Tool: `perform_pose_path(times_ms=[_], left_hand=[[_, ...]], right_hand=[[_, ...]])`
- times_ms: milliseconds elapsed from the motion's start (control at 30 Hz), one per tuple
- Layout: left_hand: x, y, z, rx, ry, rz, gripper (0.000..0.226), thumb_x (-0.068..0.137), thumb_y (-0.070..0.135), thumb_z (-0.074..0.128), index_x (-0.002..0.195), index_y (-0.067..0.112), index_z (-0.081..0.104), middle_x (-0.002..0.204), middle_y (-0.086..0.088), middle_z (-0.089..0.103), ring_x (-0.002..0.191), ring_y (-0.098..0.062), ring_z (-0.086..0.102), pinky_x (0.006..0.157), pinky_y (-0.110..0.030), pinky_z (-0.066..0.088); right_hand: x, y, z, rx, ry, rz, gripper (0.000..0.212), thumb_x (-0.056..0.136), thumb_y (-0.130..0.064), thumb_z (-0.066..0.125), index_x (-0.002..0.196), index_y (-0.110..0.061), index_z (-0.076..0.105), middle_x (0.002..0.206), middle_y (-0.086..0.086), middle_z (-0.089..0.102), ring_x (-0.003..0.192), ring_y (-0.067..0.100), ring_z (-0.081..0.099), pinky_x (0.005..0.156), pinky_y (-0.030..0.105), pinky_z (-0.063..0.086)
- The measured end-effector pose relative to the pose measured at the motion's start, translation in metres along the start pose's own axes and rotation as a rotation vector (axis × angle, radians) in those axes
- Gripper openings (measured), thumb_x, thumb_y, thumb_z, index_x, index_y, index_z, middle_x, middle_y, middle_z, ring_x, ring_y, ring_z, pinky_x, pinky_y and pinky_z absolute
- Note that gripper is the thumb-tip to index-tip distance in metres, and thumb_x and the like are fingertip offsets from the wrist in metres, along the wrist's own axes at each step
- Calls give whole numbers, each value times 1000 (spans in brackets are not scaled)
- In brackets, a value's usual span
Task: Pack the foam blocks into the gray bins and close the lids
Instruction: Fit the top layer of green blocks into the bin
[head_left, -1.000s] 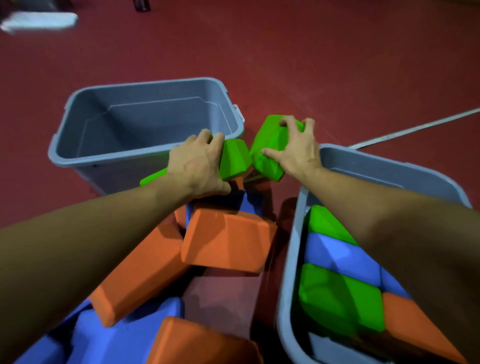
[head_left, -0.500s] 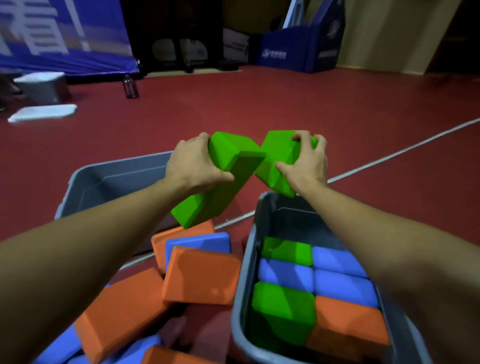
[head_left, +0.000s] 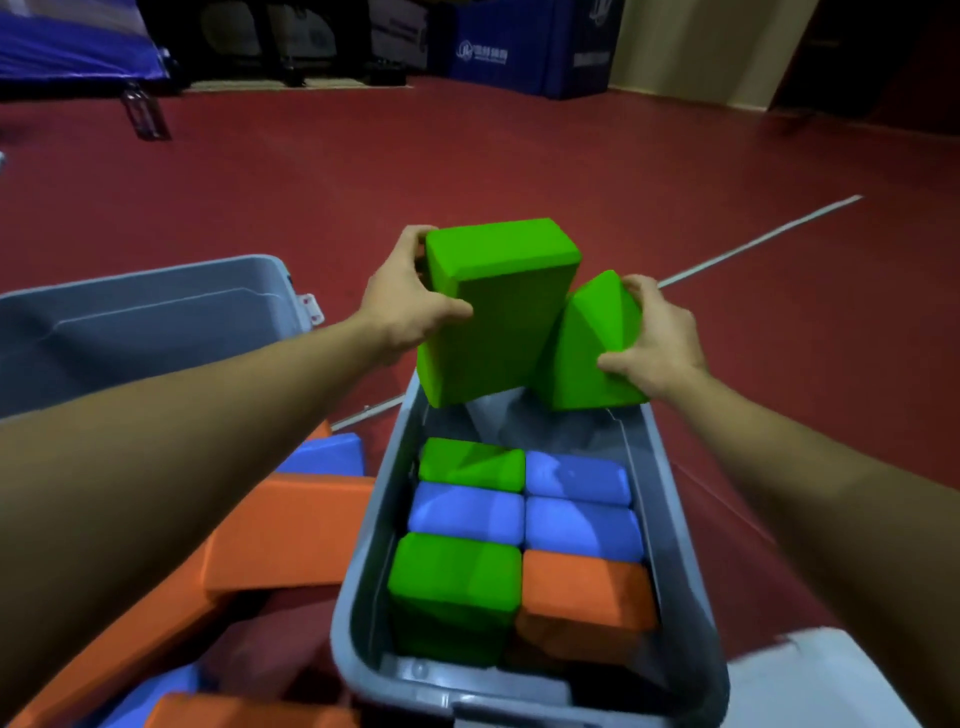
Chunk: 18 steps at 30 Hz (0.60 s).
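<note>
My left hand (head_left: 405, 306) grips a large green foam block (head_left: 493, 312) by its left side, held above the far end of the right gray bin (head_left: 363, 561). My right hand (head_left: 654, 343) grips a second green block (head_left: 592, 348), tilted and touching the first. Inside that bin lie several packed blocks: a green one (head_left: 470, 462), blue ones (head_left: 576, 478), a bigger green one (head_left: 454, 582) and an orange one (head_left: 584, 592). The bin's far end holds no blocks. A second gray bin (head_left: 156, 317), with nothing seen inside, stands at the left.
Loose orange blocks (head_left: 291, 535) and blue blocks (head_left: 327, 454) lie piled on the red floor between the bins. A pale flat thing (head_left: 810, 680), perhaps a lid, lies at the bottom right. A white floor line (head_left: 753, 241) runs past the bin. A bottle (head_left: 140, 111) stands far back.
Both hands carried the green blocks rightward, from above the pile to over the far end of the right bin. The view swung right, and the left block now stands more upright.
</note>
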<state>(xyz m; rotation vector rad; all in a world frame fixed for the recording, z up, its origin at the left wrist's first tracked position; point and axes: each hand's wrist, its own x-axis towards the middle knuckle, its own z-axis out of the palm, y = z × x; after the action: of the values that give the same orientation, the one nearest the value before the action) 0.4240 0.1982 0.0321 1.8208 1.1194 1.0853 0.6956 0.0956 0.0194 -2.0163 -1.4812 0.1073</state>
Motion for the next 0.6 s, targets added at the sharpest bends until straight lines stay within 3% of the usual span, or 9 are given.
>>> perform_pose_path(times_ms=[133, 267, 367, 467, 600], left_hand=[[2, -22, 14, 19, -130, 41, 81, 42, 21, 77, 116, 29, 46, 108, -2, 63, 98, -19, 63, 87, -39, 55], [3, -54, 23, 76, -192, 15, 76, 48, 16, 74, 118, 25, 47, 107, 0, 63, 104, -19, 64, 86, -31, 53], [2, -82, 30, 121, -230, 9, 81, 54, 9, 80, 126, 26, 45, 112, 0, 63, 107, -18, 63, 92, -35, 53], [-2, -105, 34, 216, -330, 15, 102, 57, 9, 76, 143, 42, 32, 120, -3, 60, 106, -18, 62, 90, -31, 52], [-1, -124, 42, 396, -461, 178, 97, 54, 21, 62, 147, 31, 36, 138, -5, 54, 123, -20, 52, 99, -22, 39]], right_hand=[[-1, 30, 18, -143, -114, -69, 95, 55, -19, 88, 139, -25, 41, 120, 17, 62, 108, 36, 57, 89, 35, 45], [5, 38, 33, -227, -202, -142, 92, 58, -14, 83, 139, -24, 41, 113, 20, 59, 104, 36, 56, 85, 34, 44], [9, 45, 44, -273, -278, -205, 91, 58, -10, 80, 139, -23, 43, 114, 17, 62, 105, 34, 57, 85, 33, 43], [10, 58, 60, -294, -362, -251, 92, 56, -8, 79, 141, -19, 44, 130, 11, 60, 117, 29, 57, 97, 31, 43], [7, 71, 78, -323, -429, -299, 93, 59, -7, 79, 144, -13, 42, 144, 8, 49, 131, 27, 47, 109, 29, 32]])
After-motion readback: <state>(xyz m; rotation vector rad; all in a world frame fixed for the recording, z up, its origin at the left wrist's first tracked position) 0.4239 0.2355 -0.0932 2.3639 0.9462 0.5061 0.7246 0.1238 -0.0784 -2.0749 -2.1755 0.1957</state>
